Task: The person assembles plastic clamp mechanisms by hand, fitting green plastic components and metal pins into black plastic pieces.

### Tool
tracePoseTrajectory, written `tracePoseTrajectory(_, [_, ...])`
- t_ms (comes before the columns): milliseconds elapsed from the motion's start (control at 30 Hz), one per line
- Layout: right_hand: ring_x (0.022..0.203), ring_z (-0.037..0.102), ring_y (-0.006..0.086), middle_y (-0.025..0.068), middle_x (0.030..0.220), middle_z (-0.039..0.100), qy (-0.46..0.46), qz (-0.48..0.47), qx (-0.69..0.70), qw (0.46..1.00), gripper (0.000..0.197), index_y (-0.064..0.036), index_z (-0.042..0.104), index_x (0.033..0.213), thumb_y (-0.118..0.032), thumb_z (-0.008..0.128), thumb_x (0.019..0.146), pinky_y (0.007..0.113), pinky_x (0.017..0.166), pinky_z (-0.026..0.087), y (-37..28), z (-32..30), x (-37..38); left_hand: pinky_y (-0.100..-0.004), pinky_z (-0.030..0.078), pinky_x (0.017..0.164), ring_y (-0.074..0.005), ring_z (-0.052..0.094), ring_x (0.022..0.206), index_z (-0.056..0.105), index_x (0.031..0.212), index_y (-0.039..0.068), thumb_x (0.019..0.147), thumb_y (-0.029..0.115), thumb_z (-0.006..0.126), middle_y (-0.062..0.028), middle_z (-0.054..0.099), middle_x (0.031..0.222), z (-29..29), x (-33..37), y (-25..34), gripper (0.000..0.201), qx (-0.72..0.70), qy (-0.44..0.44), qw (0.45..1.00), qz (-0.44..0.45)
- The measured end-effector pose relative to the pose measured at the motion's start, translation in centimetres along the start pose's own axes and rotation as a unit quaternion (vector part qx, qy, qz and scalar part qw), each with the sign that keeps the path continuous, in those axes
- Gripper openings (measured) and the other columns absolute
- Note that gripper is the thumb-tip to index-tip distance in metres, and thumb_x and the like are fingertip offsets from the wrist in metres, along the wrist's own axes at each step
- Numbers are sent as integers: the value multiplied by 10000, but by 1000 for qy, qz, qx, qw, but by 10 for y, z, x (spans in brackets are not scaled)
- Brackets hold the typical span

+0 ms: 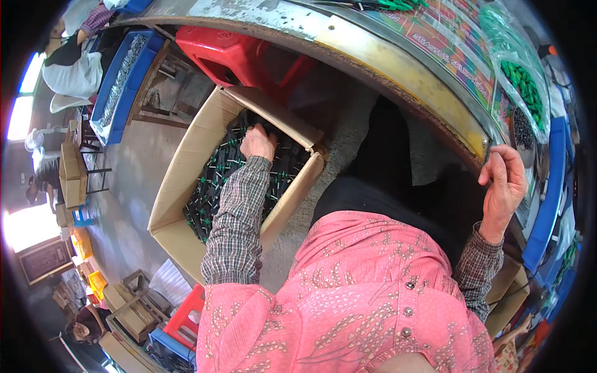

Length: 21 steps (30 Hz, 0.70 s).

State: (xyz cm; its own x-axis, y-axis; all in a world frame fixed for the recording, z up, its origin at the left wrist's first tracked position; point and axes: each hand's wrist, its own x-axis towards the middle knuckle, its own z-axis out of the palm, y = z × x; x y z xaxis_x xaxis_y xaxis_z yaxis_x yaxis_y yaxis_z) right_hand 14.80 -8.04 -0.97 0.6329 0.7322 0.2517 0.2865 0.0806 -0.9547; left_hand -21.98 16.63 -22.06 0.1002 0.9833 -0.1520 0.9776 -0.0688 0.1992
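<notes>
My left hand (259,143) reaches down into an open cardboard box (180,180) on the left. Its fingers are curled and closed among many small black parts (217,177) with green bits and thin pale pins. Whatever the fingertips grip is hidden. At the right, beside the worktable's edge, my right hand (505,186) is raised with loosely bent fingers somewhat apart. Nothing shows in it.
A red plastic stool (227,53) stands beyond the box, partly under the worktable (398,71). On the table lies a clear bag of green parts (521,81). A blue tray (121,87) holds small metallic pieces at the far left. Other people are nearby.
</notes>
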Motion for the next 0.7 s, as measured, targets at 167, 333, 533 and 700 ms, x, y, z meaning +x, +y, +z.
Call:
tracePoseTrajectory(167, [537, 483, 59, 2, 694, 540, -14, -3, 0, 1000, 120, 27, 614, 1003, -55, 585, 921, 178, 509, 369, -2, -2, 0, -468, 503, 783, -364, 633, 916, 642, 960, 45, 753, 328, 662, -191, 638, 977, -26, -10, 8, 351, -39, 30, 999, -20])
tracePoseTrajectory(333, [555, 509, 53, -1, 722, 557, -24, 1, 16, 1000, 116, 24, 615, 999, -58, 591, 921, 178, 507, 373, -5, -3, 0, -380, 483, 619, -227, 607, 664, 650, 879, 5, 772, 201, 667, -121, 624, 727, -73, -38, 8, 224, -215, 65, 973, 56])
tracePoseTrajectory(533, [585, 527, 56, 15, 781, 576, -18, -9, -25, 999, 94, 29, 625, 980, -25, 597, 908, 182, 535, 408, -13, -1, -8, -232, 505, 573, -67, 578, 685, 610, 955, 0, 929, 104, 530, -9, 609, 805, -142, -92, 73, 134, -575, -113, 806, 83])
tracePoseTrajectory(700, [586, 556, 85, 57, 779, 598, -128, -9, -78, 989, 70, 15, 655, 902, 24, 627, 838, 224, 537, 435, -35, 21, -19, -249, 545, 641, -94, 623, 758, 589, 1075, 6, 946, 100, 522, -38, 637, 916, -163, -121, 128, 173, -645, -239, 720, 95])
